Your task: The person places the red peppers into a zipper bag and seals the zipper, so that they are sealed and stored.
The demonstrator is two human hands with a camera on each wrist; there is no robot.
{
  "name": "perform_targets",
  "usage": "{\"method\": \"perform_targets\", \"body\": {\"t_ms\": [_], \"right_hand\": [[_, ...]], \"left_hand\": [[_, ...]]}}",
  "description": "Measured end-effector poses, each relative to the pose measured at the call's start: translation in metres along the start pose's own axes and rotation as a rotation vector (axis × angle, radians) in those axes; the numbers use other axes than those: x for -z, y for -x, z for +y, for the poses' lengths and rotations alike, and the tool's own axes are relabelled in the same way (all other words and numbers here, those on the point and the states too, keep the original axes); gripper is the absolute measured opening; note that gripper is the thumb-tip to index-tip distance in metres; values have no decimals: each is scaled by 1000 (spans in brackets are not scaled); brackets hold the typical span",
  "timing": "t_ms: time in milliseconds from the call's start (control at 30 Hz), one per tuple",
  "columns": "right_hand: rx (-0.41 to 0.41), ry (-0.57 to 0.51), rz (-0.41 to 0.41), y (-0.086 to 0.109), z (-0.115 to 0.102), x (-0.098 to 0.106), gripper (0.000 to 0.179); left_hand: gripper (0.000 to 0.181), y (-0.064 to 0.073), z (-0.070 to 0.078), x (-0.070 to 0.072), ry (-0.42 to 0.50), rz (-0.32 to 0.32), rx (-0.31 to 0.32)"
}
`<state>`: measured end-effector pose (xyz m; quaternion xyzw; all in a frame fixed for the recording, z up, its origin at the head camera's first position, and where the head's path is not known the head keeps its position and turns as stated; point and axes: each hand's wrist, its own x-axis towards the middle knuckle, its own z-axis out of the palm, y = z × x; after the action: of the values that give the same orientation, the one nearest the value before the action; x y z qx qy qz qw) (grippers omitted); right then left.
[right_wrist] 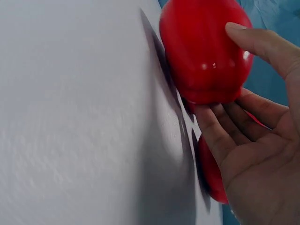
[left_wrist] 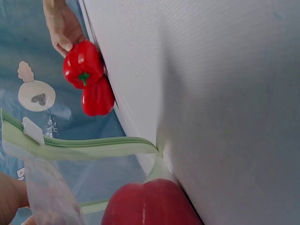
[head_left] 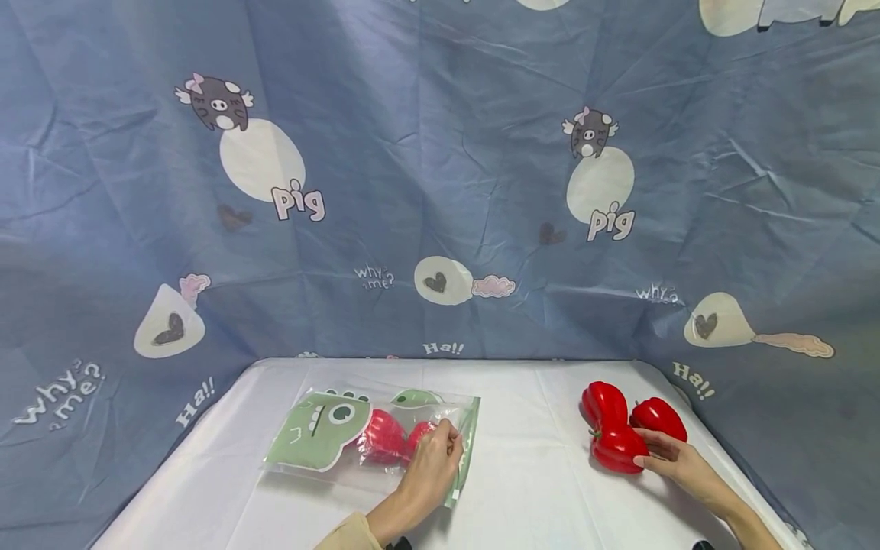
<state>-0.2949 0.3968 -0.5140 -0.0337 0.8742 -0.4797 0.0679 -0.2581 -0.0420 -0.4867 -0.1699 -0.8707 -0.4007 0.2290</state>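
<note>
A clear zip bag (head_left: pixel 318 431) with a green cartoon face and a green zip edge lies on the left of the table, red bell peppers (head_left: pixel 382 438) inside it. My left hand (head_left: pixel 429 470) pinches the bag's upper film near its mouth, which gapes in the left wrist view. On the right, my right hand (head_left: pixel 677 464) grips a red bell pepper (head_left: pixel 616 451) with a green stem, thumb on one side and fingers on the other. Another red bell pepper (head_left: pixel 605 403) is right behind it, and a third pepper (head_left: pixel 658 418) sits beside them near the knuckles.
A white cloth (head_left: pixel 529 473) covers the table. Behind and at both sides hangs a blue curtain (head_left: pixel 481 191) printed with pigs and lettering. The third pepper is close to the table's right edge.
</note>
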Motion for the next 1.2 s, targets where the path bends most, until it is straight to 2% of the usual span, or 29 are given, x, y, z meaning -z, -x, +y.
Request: {"method": "perform_targets", "body": {"t_ms": [233, 433, 733, 967, 1200], "right_hand": [[-17, -59, 30, 1, -19, -12, 65], [58, -115, -9, -1, -39, -30, 61], [134, -133, -56, -18, -59, -67, 63], [215, -141, -121, -30, -75, -101, 61], [247, -147, -153, -40, -95, -132, 59]], "left_hand": [[9, -1, 0, 1, 0, 6, -8], [8, -1, 0, 1, -5, -2, -5], [8, 0, 1, 0, -15, -16, 11], [9, 2, -1, -2, -32, 14, -21], [11, 0, 0, -2, -19, 33, -36]]}}
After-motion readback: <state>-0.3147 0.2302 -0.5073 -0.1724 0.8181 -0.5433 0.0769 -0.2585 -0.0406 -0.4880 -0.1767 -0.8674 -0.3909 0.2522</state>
